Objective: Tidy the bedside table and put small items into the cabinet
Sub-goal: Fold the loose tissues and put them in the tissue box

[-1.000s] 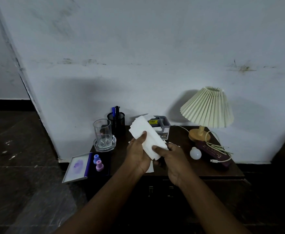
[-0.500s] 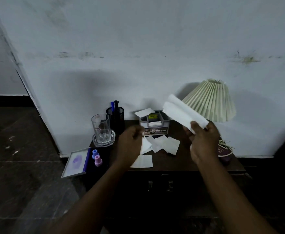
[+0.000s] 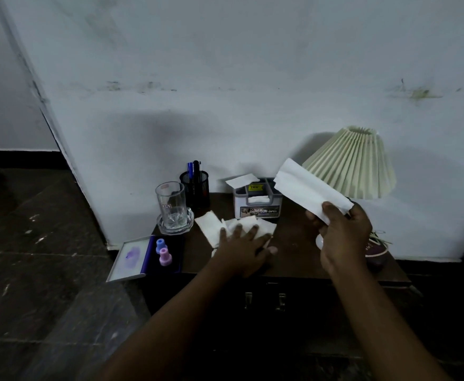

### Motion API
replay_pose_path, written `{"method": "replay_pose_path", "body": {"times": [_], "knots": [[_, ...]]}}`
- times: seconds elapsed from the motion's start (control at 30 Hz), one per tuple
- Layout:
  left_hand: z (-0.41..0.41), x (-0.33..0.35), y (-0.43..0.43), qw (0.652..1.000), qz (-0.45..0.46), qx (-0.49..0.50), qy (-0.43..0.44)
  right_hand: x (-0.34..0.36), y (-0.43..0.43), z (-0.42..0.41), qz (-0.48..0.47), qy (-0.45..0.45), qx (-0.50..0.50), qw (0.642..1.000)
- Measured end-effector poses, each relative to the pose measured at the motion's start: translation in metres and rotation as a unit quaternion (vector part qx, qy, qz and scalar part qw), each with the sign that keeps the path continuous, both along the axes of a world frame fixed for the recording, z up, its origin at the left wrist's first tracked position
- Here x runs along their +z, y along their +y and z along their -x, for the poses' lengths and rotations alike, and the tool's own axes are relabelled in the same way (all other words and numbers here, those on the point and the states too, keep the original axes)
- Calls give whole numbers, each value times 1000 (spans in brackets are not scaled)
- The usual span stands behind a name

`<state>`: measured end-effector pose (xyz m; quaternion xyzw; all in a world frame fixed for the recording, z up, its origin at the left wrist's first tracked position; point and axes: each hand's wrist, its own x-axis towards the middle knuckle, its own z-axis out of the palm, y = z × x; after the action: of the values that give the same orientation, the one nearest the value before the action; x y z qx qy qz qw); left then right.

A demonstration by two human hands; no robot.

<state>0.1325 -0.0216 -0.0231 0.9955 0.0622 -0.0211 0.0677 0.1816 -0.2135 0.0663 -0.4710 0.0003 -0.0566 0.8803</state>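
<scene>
Right grip [image 3: 343, 232] pinches the paper stack [image 3: 307, 191], long axis rising up-left (left grip [image 3: 242, 248] flat on loose papers [image 3: 211, 226]).

Home bedroom: bedside table [image 3: 302, 251], pleated lamp [image 3: 354, 163], drinking glass [image 3: 171, 206].

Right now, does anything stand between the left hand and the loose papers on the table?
Nothing visible does. The left hand rests flat on the loose papers. The glass stands beside them, to the left.
</scene>
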Motion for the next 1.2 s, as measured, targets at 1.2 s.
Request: {"method": "replay_pose_path", "body": {"times": [1.2], "knots": [[-42,51,33,945,10,168,-280,-3,-30,-15,236,-187,-157,941]]}}
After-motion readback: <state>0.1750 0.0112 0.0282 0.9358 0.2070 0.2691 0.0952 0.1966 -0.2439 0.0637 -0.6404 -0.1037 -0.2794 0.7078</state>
